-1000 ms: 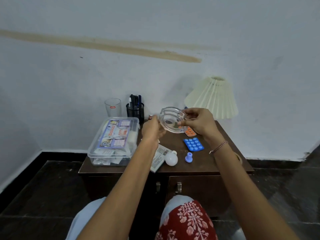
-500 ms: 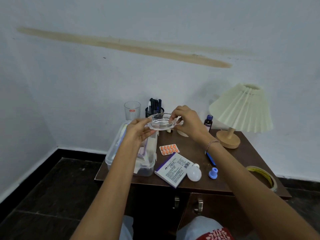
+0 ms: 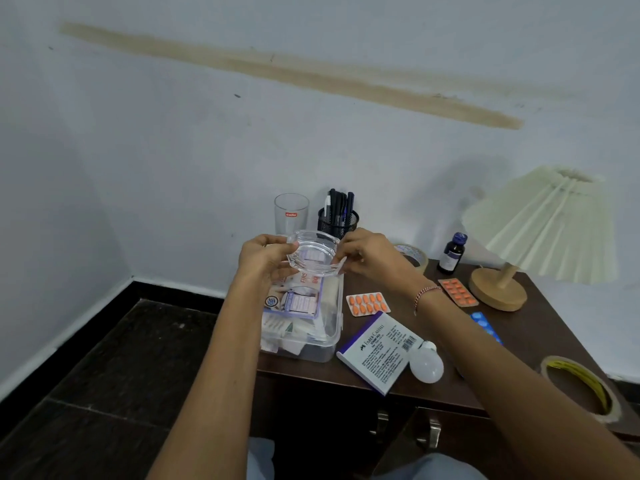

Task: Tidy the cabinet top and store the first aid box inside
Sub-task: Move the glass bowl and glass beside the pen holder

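A clear glass dish (image 3: 313,251) hangs level in the air above the far end of the first aid box (image 3: 304,317). My left hand (image 3: 265,258) grips its left rim and my right hand (image 3: 367,254) pinches its right rim. The first aid box is a clear plastic tub with a printed label on its lid, standing at the left end of the dark wooden cabinet top (image 3: 429,386). Part of the box's left side is hidden behind my left forearm.
On the top lie two orange pill strips (image 3: 367,303) (image 3: 458,292), a blue pill strip (image 3: 485,325), a Faber-Castell box (image 3: 379,351), a white bulb (image 3: 426,363), tape rolls (image 3: 581,388) (image 3: 412,254), a medicine bottle (image 3: 452,253) and a lamp (image 3: 530,233). A drinking glass (image 3: 291,213) and pen holder (image 3: 337,220) stand by the wall. Cabinet doors (image 3: 433,434) are shut.
Both hands have carried the glass dish leftwards from over the middle of the cabinet top to above the first aid box, levelling it from tilted. The view has swung left.
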Action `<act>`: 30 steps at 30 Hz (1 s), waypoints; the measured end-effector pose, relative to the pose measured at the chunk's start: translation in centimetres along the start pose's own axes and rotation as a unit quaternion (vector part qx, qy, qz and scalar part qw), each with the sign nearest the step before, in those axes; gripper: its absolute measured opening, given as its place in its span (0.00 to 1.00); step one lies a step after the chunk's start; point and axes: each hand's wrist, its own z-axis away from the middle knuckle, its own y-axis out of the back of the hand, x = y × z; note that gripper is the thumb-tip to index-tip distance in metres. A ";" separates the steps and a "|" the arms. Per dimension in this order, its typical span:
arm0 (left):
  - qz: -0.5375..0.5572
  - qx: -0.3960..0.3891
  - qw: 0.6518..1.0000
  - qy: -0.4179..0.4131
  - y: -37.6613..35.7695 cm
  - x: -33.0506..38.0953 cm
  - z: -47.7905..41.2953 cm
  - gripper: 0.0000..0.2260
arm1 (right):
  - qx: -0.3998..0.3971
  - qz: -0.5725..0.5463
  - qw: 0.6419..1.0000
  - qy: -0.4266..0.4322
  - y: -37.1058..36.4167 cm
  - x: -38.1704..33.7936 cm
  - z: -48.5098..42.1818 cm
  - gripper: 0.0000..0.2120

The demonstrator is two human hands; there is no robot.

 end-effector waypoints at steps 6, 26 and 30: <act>-0.024 0.034 0.999 -0.013 0.9 -0.1 -0.2 0.09 | -0.013 0.007 1.000 0.020 -1.0 -0.6 -0.7 0.09; 0.038 0.151 0.987 -0.049 2.8 0.5 -3.9 0.07 | 0.047 0.031 0.997 -0.054 -1.6 0.5 -12.7 0.18; 0.037 0.148 0.987 -0.053 3.3 1.0 -5.1 0.07 | -0.014 0.098 0.994 -0.037 -2.6 0.9 -14.8 0.18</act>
